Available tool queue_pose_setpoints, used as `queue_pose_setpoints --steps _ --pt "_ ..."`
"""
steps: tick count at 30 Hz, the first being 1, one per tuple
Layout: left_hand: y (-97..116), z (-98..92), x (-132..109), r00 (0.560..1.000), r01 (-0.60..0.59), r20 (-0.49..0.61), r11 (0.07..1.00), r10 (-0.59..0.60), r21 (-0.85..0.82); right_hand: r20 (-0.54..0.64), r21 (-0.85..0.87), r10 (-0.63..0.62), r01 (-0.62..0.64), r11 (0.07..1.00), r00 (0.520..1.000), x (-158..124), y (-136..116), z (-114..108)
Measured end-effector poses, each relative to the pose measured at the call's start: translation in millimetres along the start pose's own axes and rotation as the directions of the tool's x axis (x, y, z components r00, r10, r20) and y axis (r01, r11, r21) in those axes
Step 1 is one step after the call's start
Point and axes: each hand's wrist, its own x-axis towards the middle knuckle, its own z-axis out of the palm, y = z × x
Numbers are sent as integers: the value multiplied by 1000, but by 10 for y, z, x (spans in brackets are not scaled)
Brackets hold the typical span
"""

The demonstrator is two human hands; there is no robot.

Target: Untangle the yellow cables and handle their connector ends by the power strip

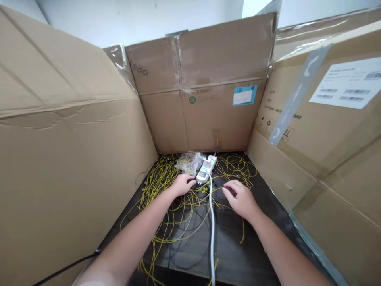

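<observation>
My left hand reaches in beside a white power strip, its thumb and fingertips pinched near small dark pieces too tiny to name. Right of the white cord, my right hand is curled with thumb and fingers together at the end of a thin yellow wire. A large tangle of yellow wires spreads under and left of my left hand. Beyond the right hand lies a looser coil of yellow wire. Small yellow bits are scattered around the power strip.
Tall cardboard panels wall in the dark tabletop: a left panel, a back panel and a right panel. A clear plastic bag lies by the power strip. A black cable crosses the lower left.
</observation>
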Motion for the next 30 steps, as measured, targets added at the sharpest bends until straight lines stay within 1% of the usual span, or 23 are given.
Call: queue_pose_setpoints --steps 2,3,4,6,7,9,10,12,15,18,21,23,27,30 --pt "-16 -201 3 1000 -28 2 999 28 -31 -10 1 5 -5 1000 1000 5 26 8" --pt "-42 -318 15 1000 -25 -11 998 24 -53 -13 1 6 -6 1000 1000 7 37 13" --pt "-83 -437 37 999 2 -41 997 -5 -77 -15 0 6 -6 1000 1000 9 44 18" --pt "-218 -651 103 983 105 -138 988 -121 -116 -13 -5 8 -8 1000 1000 11 49 27" --pt "-308 -736 144 958 183 -202 976 -204 -118 -9 -10 10 -10 1000 1000 12 47 32" --pt "-512 -844 227 913 289 -271 953 -304 -97 3 -22 15 -15 1000 1000 13 44 40" --pt "-615 -868 263 898 330 -283 941 -338 -77 9 -28 17 -17 999 1000 14 44 43" --pt "-795 -870 318 883 392 -268 920 -384 -26 18 -40 21 -20 999 1000 14 47 42" --pt "-953 -822 365 882 450 -193 891 -431 68 21 -59 30 -28 998 999 14 59 25" --pt "-979 -779 392 890 455 -115 878 -441 146 23 -73 44 -42 996 999 18 66 7" --pt "-945 -761 413 906 421 -52 886 -419 193 30 -78 48 -45 996 998 23 64 5" --pt "-927 -758 423 910 408 -13 886 -415 223 48 -79 50 -46 996 998 23 61 11" --pt "-935 -752 437 894 424 17 858 -448 290 86 -77 73 -66 995 994 10 57 18" --pt "-950 -731 450 876 449 21 833 -481 324 90 -75 87 -80 994 992 4 54 16"
